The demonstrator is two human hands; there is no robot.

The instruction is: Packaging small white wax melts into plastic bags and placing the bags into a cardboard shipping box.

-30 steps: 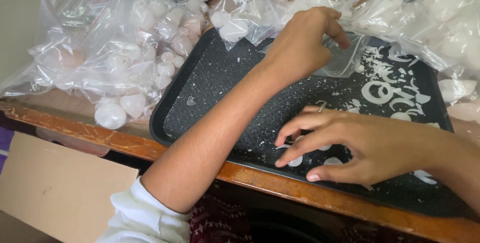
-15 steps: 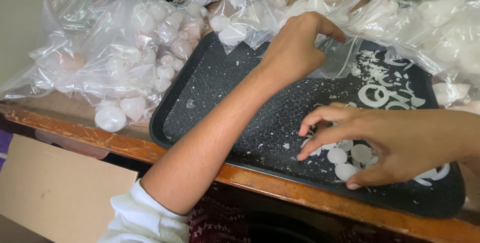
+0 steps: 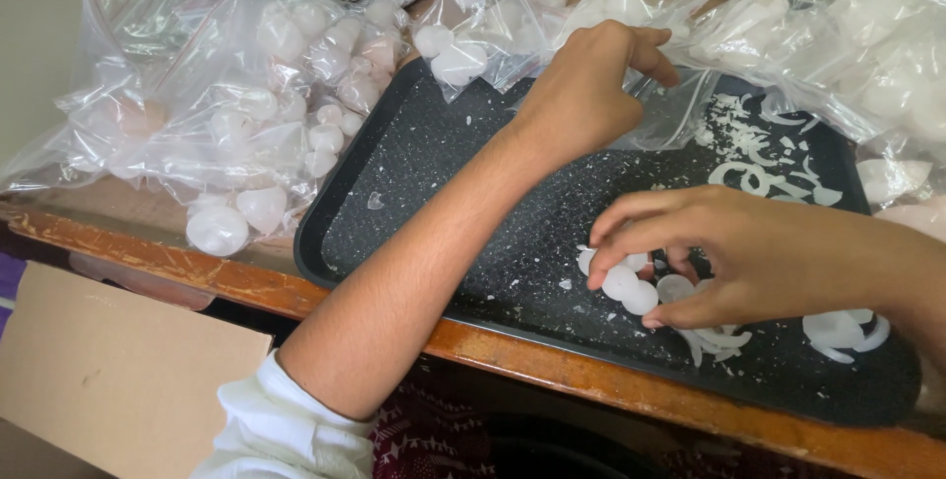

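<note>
Right hand (image 3: 729, 257) has gathered the white discs (image 3: 631, 287) at the black tray's (image 3: 414, 159) near edge, fingers now pinching them. Left hand (image 3: 591, 85) still grips the clear bag (image 3: 680, 109) at the tray's far edge.

A tray (image 3: 414, 154) lies on the desk (image 3: 148, 247), close to its near edge. Left of the tray, bags of rounded pieces (image 3: 227, 95) are heaped on the desk; more bags (image 3: 847, 45) lie behind it and to its right. On the tray's near right part lie small discs (image 3: 631, 292) under the right hand (image 3: 739, 257). Ring-shaped scraps (image 3: 754, 178) lie farther back. The left hand (image 3: 591, 90) reaches across to an open bag (image 3: 680, 114) at the tray's far edge. A cardboard sheet (image 3: 118, 371) sits below the desk edge, at left.
</note>
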